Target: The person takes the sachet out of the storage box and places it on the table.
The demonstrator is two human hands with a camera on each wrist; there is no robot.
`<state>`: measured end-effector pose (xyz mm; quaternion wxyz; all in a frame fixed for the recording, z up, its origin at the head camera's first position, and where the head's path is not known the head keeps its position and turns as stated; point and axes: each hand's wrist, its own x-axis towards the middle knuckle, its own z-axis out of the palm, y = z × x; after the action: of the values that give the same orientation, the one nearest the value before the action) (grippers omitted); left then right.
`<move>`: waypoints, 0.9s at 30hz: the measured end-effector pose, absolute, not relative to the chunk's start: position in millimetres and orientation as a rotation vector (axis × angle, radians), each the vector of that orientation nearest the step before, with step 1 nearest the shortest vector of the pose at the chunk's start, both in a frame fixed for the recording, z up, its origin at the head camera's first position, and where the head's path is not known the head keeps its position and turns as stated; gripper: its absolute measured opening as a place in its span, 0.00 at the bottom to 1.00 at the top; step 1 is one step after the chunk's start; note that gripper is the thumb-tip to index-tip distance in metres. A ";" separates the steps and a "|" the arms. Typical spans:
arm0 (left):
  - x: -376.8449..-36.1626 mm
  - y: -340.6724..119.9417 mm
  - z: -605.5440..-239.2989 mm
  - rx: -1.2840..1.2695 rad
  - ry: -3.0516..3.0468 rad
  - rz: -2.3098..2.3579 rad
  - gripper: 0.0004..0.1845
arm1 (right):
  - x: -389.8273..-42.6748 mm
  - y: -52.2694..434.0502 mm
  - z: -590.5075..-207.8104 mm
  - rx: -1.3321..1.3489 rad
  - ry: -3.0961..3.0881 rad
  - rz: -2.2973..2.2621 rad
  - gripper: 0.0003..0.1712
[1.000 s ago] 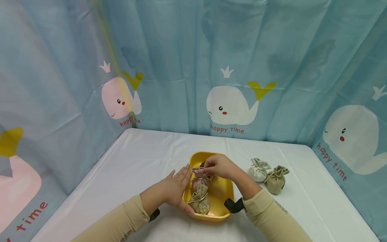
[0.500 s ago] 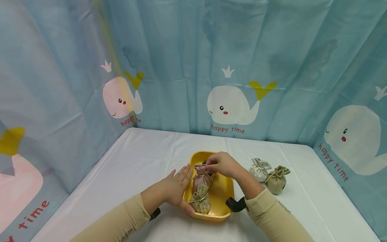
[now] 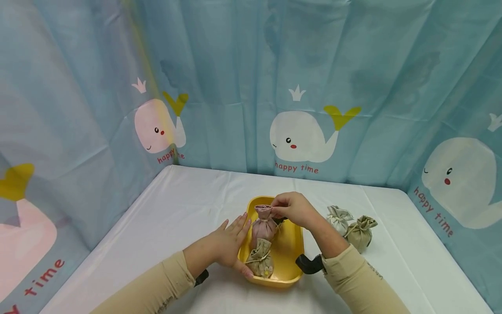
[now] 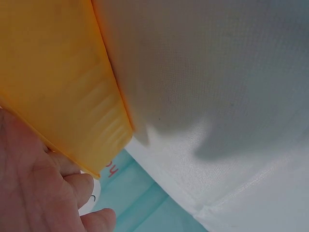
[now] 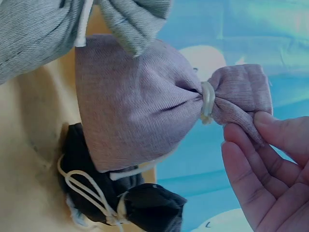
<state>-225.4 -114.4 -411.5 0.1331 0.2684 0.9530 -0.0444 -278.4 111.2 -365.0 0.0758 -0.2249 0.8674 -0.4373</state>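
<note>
A pink drawstring pouch [image 3: 263,227] stands upright over the yellow tray [image 3: 292,261]; my right hand [image 3: 296,210] pinches the edge of its gathered top between thumb and fingers. In the right wrist view the pink pouch [image 5: 140,101] is tied with a pale cord, and the right hand [image 5: 275,169] grips its mouth. My left hand [image 3: 227,244] rests with straight fingers along the tray's left rim. In front of the pink pouch, a beige pouch [image 3: 260,261] with a small flower lies in the tray. A black pouch [image 5: 104,179] lies behind, mostly hidden in the head view.
To the right of the tray, a white pouch [image 3: 338,219] and an olive-brown pouch [image 3: 359,233] stand side by side on the white tablecloth [image 3: 196,196]. A blue whale-print curtain [image 3: 219,87] surrounds the table's back and sides.
My right hand has risen and moved slightly right and away, drawing the pink pouch up and straighter. The left hand and the tray stay in place.
</note>
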 end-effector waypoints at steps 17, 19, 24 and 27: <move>-222.2 -112.5 -405.6 0.767 2.759 -0.092 0.73 | -277.2 125.8 -347.3 -0.596 2.647 -1.510 0.07; -222.4 -112.6 -405.9 0.767 2.760 -0.097 0.74 | -276.8 128.4 -346.4 -0.596 2.644 -1.533 0.07; -224.5 -113.5 -408.3 0.768 2.750 -0.107 0.74 | -275.9 135.1 -342.0 -0.605 2.650 -1.569 0.07; -225.3 -113.5 -408.8 0.773 2.747 -0.111 0.75 | -274.3 139.7 -338.6 -0.607 2.661 -1.591 0.07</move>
<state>-225.3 -113.5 -408.8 0.1423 0.2679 0.9521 -0.0386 -274.3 139.7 -338.6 -0.0087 -0.1921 0.8422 -0.5037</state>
